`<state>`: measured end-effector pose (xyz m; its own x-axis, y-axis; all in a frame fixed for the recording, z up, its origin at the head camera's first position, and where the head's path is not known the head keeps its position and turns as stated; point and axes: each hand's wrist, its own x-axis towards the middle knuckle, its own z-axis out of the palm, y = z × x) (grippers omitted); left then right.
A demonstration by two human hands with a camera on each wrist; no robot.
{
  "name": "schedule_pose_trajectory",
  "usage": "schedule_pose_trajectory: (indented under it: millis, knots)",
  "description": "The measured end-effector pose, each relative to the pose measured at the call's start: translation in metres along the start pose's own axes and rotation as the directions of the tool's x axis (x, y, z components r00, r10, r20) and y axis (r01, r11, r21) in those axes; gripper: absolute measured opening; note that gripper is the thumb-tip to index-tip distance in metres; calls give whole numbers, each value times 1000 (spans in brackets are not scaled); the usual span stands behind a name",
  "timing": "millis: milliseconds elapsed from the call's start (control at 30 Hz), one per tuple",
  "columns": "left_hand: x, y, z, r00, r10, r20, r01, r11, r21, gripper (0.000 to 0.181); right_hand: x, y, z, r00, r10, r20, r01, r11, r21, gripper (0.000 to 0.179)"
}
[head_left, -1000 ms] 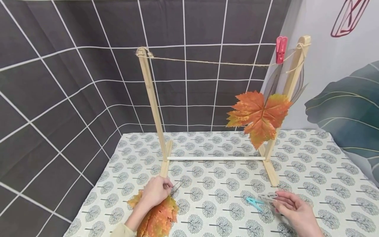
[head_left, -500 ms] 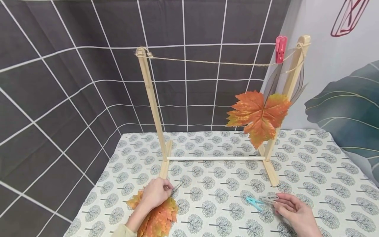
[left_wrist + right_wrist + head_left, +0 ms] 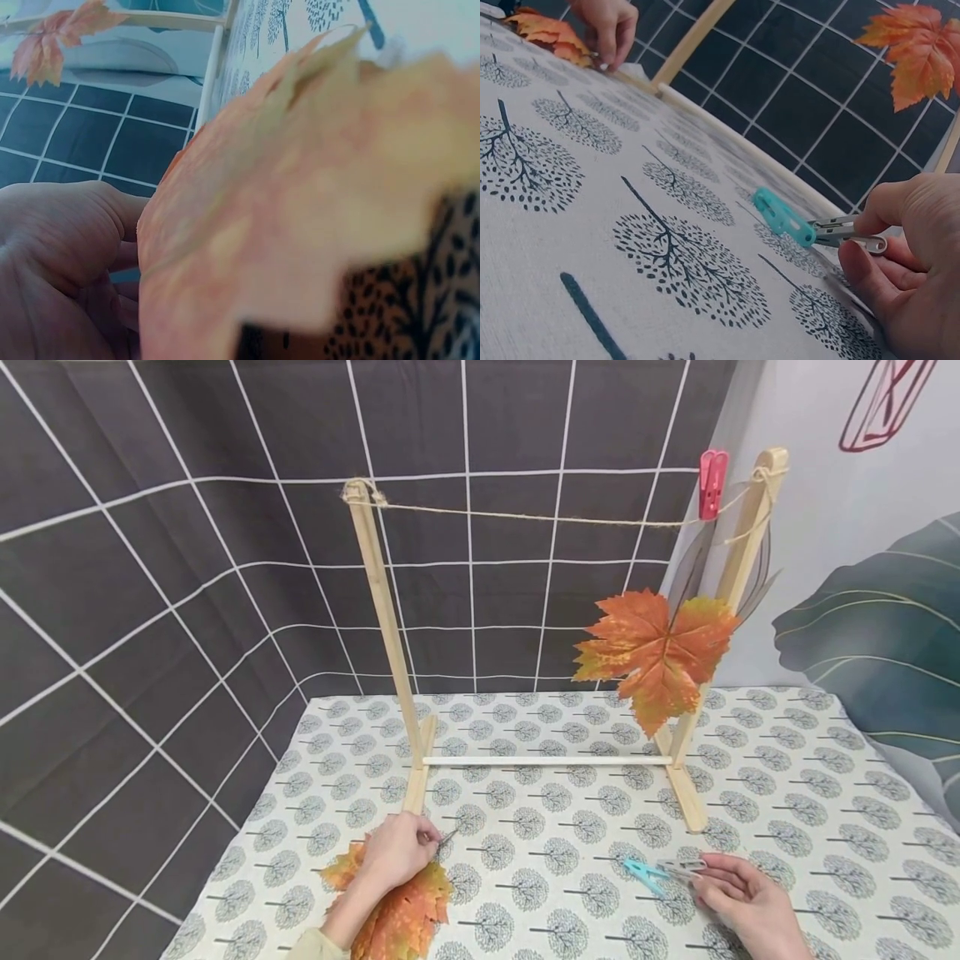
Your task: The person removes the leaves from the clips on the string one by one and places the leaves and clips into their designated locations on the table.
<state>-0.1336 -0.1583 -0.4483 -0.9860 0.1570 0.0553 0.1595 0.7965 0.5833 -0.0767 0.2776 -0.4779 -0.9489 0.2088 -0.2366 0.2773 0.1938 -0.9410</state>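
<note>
My left hand (image 3: pixel 399 850) pinches the thin stem (image 3: pixel 448 837) of an orange artificial maple leaf at the front left. Under that wrist spreads a stack of maple leaves (image 3: pixel 405 910); the left wrist view shows the leaves (image 3: pixel 225 225) blurred and close beside the palm. On the right, thumb and fingers of my right hand (image 3: pixel 750 897) pinch a grey clothespin (image 3: pixel 836 227). A teal clothespin (image 3: pixel 647 874) lies on the cloth at the grey one's far end, overlapping it in the right wrist view.
A wooden frame (image 3: pixel 386 627) stands behind the hands, with a white crossbar (image 3: pixel 547 761) low down and twine (image 3: pixel 517 516) strung across the top. Near its right post a pink clothespin (image 3: pixel 712 485) holds a hanging maple leaf (image 3: pixel 660 652). Tree-patterned cloth (image 3: pixel 555 827) covers the table.
My right hand has lowered very slightly, with the grey clothespin in its fingers. The stem at my left fingertips has shifted a little; the left hand stays nearly still.
</note>
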Motion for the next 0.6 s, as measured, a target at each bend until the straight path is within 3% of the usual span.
schedule_pose_trajectory:
  millis: [600]
  knots:
    - [-2, 1, 3, 1000, -5, -9, 5, 1000, 11, 13, -2, 1, -3, 1000, 14, 15, -13, 998, -66, 62]
